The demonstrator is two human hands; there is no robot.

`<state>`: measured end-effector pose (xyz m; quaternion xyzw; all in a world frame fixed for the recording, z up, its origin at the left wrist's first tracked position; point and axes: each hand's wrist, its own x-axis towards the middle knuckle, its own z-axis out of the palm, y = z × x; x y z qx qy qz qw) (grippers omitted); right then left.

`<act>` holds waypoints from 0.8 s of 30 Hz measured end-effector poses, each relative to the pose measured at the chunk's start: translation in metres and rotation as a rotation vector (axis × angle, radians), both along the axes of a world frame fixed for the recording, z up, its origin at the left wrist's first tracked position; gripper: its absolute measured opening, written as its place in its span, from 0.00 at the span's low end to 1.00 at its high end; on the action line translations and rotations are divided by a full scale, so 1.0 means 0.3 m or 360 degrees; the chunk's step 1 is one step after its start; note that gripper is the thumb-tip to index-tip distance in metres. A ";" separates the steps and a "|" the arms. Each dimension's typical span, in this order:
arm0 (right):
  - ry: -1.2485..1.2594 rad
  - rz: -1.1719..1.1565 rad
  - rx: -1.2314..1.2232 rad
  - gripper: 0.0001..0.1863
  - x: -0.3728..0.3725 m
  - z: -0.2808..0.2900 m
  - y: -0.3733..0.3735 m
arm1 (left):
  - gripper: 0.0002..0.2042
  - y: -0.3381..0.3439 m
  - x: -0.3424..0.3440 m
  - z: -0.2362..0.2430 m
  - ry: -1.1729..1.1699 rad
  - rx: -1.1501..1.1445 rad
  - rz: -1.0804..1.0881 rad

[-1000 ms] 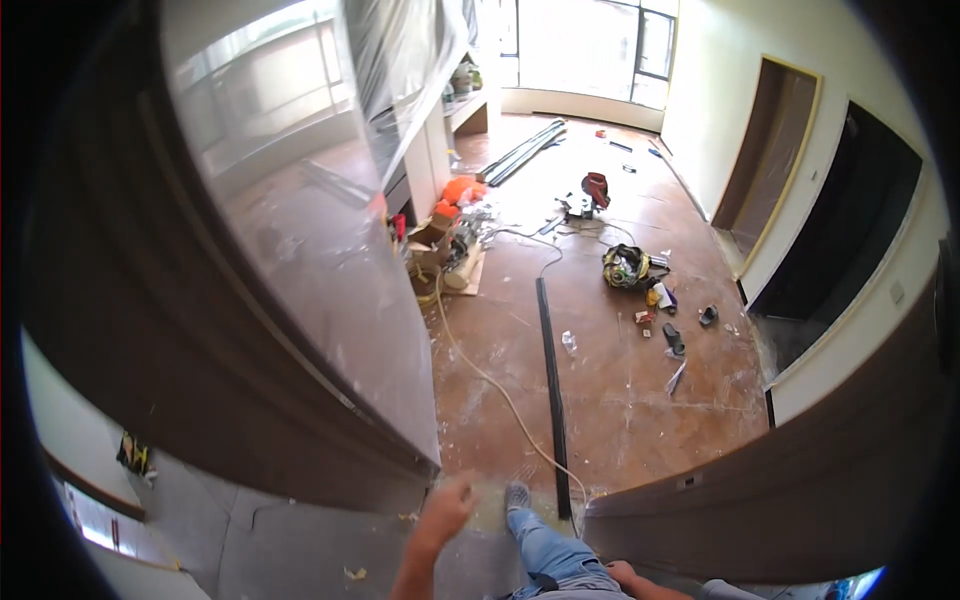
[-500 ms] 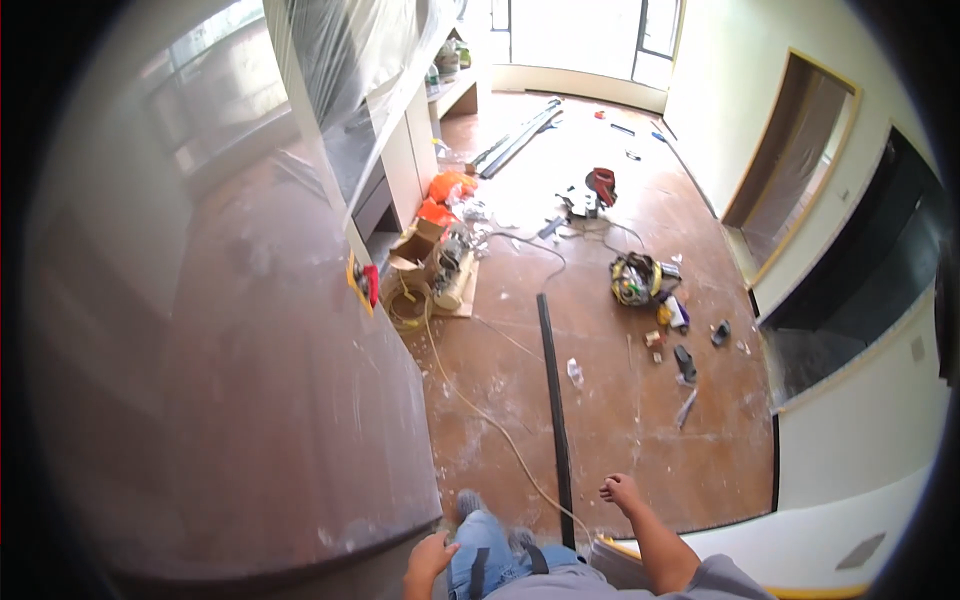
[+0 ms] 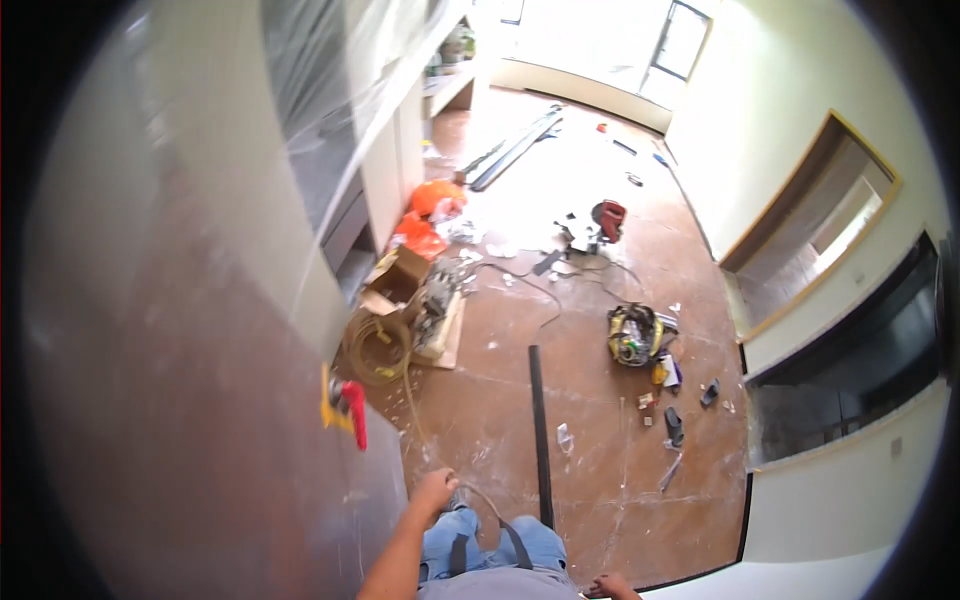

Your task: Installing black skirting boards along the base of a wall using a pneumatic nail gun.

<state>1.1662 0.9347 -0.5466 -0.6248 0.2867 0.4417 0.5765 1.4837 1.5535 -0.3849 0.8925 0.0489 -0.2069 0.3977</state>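
My left hand (image 3: 436,489) is closed around a thin tan hose (image 3: 489,499) beside my left leg. The hose runs from a coil (image 3: 378,346) on the floor down to this hand, then bends on towards my knees. At the lower edge, my right hand (image 3: 609,586) shows only in part; its fingers look loosely apart, with nothing visible in them. Between the hands and farther ahead, a long black strip (image 3: 540,430) lies on the brown floor.
A door with a red-and-yellow handle piece (image 3: 350,405) stands close on my left. Past the coil are a cardboard box (image 3: 397,280) and orange bags (image 3: 437,198). A tool bag (image 3: 636,335), slippers (image 3: 674,427) and a red-and-black power tool (image 3: 607,219) lie ahead.
My left hand has moved forward and taken hold of the hose, lifting it. My right hand has dropped back towards the lower edge. The view has shifted, with the door nearer.
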 end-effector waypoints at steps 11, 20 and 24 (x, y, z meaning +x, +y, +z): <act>-0.0193 0.0212 -0.0543 0.20 1.119 0.367 0.943 | 0.18 0.223 0.811 -0.025 -0.0001 -0.0157 0.0284; -0.0355 0.1362 -0.0685 0.36 2.107 0.178 1.358 | 0.13 0.505 0.762 -0.475 0.0888 -0.0454 0.1182; -0.0029 0.1925 -0.0668 0.37 2.326 0.062 1.528 | 0.15 0.613 0.875 -0.606 0.0991 -0.0385 0.1182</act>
